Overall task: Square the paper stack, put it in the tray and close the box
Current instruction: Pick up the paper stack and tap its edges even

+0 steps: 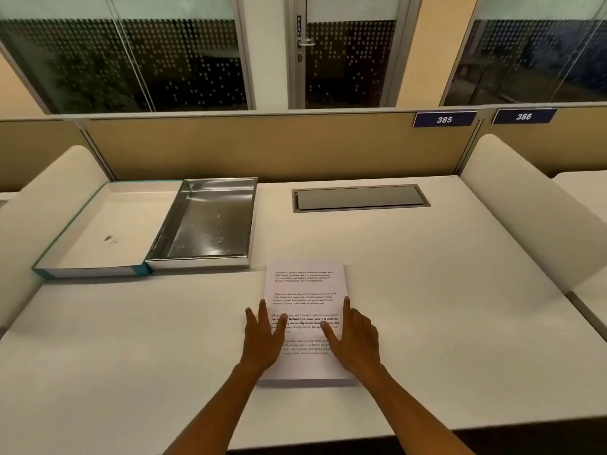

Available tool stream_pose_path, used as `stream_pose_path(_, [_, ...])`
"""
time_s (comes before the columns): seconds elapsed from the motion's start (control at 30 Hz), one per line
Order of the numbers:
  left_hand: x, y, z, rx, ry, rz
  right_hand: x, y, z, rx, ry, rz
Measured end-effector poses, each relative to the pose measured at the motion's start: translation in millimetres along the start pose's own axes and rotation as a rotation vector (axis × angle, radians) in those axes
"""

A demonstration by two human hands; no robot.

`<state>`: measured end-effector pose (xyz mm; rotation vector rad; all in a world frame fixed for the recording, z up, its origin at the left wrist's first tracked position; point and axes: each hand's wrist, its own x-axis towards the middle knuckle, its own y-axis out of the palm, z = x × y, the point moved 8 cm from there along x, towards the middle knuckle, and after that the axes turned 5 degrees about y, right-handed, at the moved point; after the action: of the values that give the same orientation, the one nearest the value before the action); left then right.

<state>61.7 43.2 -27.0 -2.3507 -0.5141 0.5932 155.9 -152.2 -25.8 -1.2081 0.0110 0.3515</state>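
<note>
Paper stack (305, 290): lay flat on the desk (427, 307), printed side up, several blocks of black text on the top sheet; edges looked fairly even, the near edge showing some thickness.
Left hand (264, 339): open and flat, fingers spread, resting along the stack's left edge, thumb (281, 323) lying over the printed sheet; gripped nothing.
Right hand (353, 341): open likewise, pressed against the stack's right edge, index finger (346, 305) pointing away along that edge, thumb on the paper; closed around nothing.
Metal tray (210, 221): beyond the stack and to its left, shiny and bare inside, seated in one half of the open box.
Box lid (108, 228): left of the tray and touching it, lying open, cream inside with teal edging, a small dark mark on its floor.
Cable hatch (359, 198): beyond the stack, slightly right, set flush in the desk, flap shut.
Partition (262, 146): behind the tray and hatch, tan panel.
Number plates: "385" (444, 119) and "386" (523, 116), far beyond the stack to the right, on the partition's top.
Glass door (345, 54): past the partition, marked PUSH beside the handle.
</note>
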Motion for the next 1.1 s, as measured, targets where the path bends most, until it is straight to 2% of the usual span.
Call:
stream_pose_path(0.2, [-4,3,-10,-0.130,-0.077,-0.181,5,8,8,0.194,0.147,0.053])
stream_pose_path(0.37, [6,-8,-11,-0.243,-0.143,-0.256,18,3,7,0.319,0.295,0.072])
stream_pose_path(0.6, [23,-24,3,-0.383,-0.328,-0.230,37,-4,-11,0.455,0.458,0.094])
stream_pose_path(1.1, [33,-16,1,-0.692,-0.442,-0.087,51,-2,-14,0.478,0.524,0.210])
